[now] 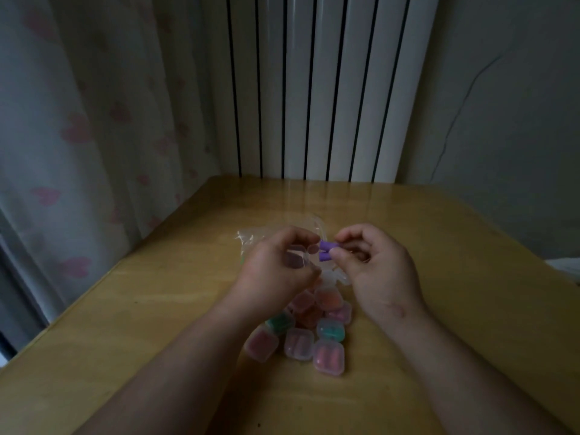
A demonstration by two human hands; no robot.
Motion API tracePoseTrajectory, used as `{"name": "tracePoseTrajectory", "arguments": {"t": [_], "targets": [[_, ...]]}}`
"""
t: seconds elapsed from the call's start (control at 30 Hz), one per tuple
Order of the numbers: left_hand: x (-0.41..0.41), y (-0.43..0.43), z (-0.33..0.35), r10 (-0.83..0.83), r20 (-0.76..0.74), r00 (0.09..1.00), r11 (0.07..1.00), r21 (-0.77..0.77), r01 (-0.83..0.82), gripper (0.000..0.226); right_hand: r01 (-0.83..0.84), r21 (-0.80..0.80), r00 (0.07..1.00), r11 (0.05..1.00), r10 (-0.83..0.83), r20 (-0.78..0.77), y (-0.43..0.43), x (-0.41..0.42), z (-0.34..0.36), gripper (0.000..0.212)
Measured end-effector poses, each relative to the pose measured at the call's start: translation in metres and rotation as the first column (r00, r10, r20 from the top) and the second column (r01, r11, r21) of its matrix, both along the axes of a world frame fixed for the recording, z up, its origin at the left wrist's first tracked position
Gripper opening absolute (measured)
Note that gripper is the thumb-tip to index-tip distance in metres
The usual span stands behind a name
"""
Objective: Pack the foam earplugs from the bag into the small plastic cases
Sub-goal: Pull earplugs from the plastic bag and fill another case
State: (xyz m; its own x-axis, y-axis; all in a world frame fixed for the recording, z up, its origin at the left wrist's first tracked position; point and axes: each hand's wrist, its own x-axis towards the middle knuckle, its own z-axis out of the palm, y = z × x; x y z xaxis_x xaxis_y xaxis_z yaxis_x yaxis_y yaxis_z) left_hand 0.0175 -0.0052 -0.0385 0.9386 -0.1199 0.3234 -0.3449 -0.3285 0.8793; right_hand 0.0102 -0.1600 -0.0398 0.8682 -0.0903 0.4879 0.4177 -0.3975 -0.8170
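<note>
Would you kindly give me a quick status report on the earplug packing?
Right hand pinches two purple earplugs. Left hand grips a clear case beside them. Filled cases clustered on the table nearer; nothing in the way.

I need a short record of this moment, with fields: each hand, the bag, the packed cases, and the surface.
left hand: grips a small clear case; too blurred to tell if its lid is open
right hand: pinches two purple earplugs right beside that case
bag: clear plastic, lying on the table behind the left hand
filled cases: a pile between the forearms, holding pink, orange and green earplugs
table: wooden
</note>
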Motion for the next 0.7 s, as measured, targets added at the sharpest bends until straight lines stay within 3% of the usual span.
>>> {"name": "tracePoseTrajectory", "arguments": {"t": [0.4,0.53,0.7], "targets": [[-0.0036,0.0003,0.0031,-0.043,-0.055,0.998,0.994,-0.099,0.037,0.036,0.158,-0.199,0.976,0.967,-0.122,0.179,0.0052,-0.0002,-0.0079,0.011],[-0.0041,0.0001,0.0041,-0.046,-0.083,0.996,0.994,-0.105,0.038,0.039,0.273,-0.327,0.948,0.905,-0.196,0.251,0.0026,0.0023,-0.0093,0.009],[-0.0028,-0.0001,0.0024,-0.034,-0.101,0.994,0.995,-0.094,0.025,0.039,0.198,-0.17,0.978,0.965,-0.184,0.094,0.0031,0.0025,-0.0065,0.01]]}}
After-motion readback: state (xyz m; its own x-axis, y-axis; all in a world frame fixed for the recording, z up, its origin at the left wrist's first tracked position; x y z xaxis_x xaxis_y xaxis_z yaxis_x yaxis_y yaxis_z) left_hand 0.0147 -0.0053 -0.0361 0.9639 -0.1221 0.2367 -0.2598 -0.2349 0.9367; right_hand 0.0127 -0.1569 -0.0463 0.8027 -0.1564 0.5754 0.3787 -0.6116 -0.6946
